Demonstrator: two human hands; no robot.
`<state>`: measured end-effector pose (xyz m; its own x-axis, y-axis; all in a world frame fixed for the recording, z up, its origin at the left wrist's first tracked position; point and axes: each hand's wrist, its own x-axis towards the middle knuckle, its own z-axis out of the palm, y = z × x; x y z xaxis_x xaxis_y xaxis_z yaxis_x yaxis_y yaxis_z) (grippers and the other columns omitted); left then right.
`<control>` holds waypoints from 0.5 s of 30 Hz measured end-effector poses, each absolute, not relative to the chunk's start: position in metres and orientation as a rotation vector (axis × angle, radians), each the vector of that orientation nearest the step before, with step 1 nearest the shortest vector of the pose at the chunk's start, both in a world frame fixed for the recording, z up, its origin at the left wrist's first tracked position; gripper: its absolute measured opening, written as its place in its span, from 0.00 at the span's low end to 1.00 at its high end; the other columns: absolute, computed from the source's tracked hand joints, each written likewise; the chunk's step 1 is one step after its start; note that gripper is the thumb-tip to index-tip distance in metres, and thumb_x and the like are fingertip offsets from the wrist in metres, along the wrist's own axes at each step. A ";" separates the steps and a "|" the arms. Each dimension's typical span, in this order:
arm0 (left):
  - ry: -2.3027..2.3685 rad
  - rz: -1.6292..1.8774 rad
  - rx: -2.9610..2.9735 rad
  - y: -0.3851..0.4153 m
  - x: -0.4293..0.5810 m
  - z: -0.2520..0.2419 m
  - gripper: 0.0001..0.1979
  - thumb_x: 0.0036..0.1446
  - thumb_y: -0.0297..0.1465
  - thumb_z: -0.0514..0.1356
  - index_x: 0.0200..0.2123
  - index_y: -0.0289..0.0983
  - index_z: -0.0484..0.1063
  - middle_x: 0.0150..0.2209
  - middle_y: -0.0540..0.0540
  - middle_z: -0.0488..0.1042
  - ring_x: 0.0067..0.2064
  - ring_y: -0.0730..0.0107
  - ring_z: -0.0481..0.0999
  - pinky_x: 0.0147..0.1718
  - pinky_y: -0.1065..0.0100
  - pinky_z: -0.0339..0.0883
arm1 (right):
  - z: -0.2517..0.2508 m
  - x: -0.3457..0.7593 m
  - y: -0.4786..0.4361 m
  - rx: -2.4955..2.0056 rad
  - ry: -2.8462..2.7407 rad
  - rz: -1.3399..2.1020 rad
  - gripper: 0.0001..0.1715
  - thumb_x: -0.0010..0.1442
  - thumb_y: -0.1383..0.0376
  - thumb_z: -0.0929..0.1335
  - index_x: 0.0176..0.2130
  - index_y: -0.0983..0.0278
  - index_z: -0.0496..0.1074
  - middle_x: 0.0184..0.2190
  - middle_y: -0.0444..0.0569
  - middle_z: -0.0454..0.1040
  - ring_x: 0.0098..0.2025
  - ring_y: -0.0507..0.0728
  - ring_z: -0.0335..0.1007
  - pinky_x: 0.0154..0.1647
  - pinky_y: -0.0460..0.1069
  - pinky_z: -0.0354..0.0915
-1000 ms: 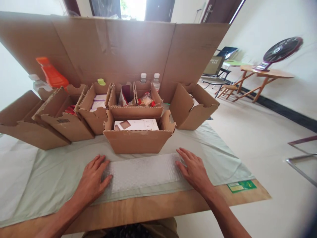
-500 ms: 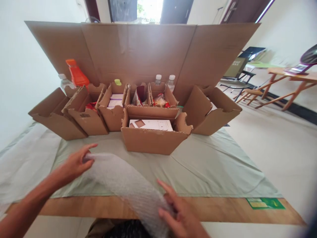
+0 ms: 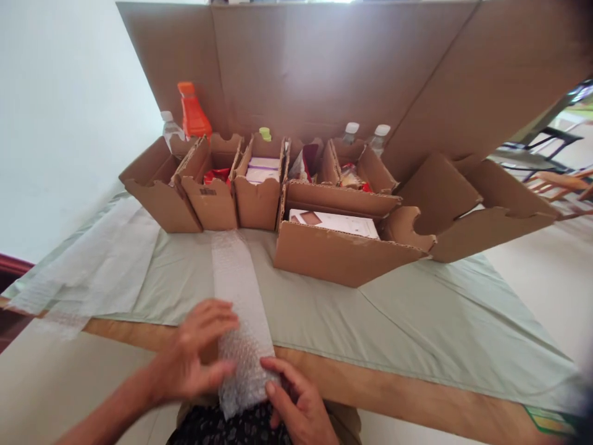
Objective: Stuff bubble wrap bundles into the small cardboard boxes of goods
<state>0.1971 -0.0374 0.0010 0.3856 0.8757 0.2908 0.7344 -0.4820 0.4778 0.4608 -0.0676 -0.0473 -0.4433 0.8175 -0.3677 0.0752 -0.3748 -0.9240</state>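
A long strip of bubble wrap (image 3: pixel 243 296) lies over the green cloth, its near end hanging past the table edge above my lap. My right hand (image 3: pixel 299 402) pinches the strip's right edge near that end, thumb on top. Just left of the strip, my left hand (image 3: pixel 199 352) is spread, with fingers and thumb apart and slightly blurred; it grips nothing. Ahead of the strip's far end stand cardboard boxes, among them one with white and purple packs (image 3: pixel 262 170). To the right, a wider cardboard box (image 3: pixel 324 253) holds a white box (image 3: pixel 340 224).
More bubble wrap (image 3: pixel 106 253) lies at the left, partly over the table edge. Several cardboard bins stand along the back, with an orange bottle (image 3: pixel 194 114) and clear bottles behind them. A tall cardboard panel (image 3: pixel 301 68) closes off the rear. Another bin (image 3: pixel 486 210) stands right.
The bubble wrap strip, lifted between both hands before, now lies flat and pointing away from me. My left hand has let go of its far end and come nearer. The view has turned left and down.
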 end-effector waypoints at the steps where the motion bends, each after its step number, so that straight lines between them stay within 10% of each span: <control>1: 1.377 0.710 2.367 -0.063 0.199 -0.004 0.30 0.60 0.51 0.60 0.61 0.44 0.67 0.59 0.38 0.73 0.65 0.49 0.67 0.62 0.47 0.65 | -0.043 0.458 -0.067 -1.213 -1.223 1.931 0.29 0.63 0.46 0.68 0.56 0.59 0.74 0.37 0.49 0.79 0.26 0.53 0.72 0.27 0.48 0.69; 4: 1.387 0.791 2.368 -0.108 0.212 -0.019 0.43 0.57 0.57 0.60 0.68 0.42 0.57 0.63 0.35 0.70 0.65 0.47 0.68 0.63 0.47 0.65 | -0.031 0.446 -0.062 -1.149 -1.013 1.976 0.29 0.62 0.48 0.70 0.54 0.64 0.74 0.32 0.47 0.78 0.24 0.50 0.68 0.30 0.47 0.66; 10: 1.948 1.104 1.795 -0.085 0.233 -0.038 0.15 0.67 0.32 0.56 0.55 0.41 0.71 0.43 0.44 0.83 0.38 0.66 0.83 0.39 0.68 0.79 | -0.026 0.436 -0.057 -1.047 -1.068 1.795 0.34 0.67 0.51 0.68 0.67 0.55 0.60 0.53 0.57 0.76 0.40 0.58 0.78 0.28 0.47 0.69; 15: 2.038 1.069 1.766 -0.059 0.228 -0.039 0.20 0.64 0.34 0.57 0.57 0.33 0.71 0.33 0.46 0.81 0.31 0.66 0.80 0.36 0.64 0.78 | -0.030 0.448 -0.043 -1.025 -1.880 0.942 0.26 0.68 0.71 0.63 0.62 0.54 0.68 0.57 0.52 0.75 0.57 0.61 0.72 0.56 0.58 0.71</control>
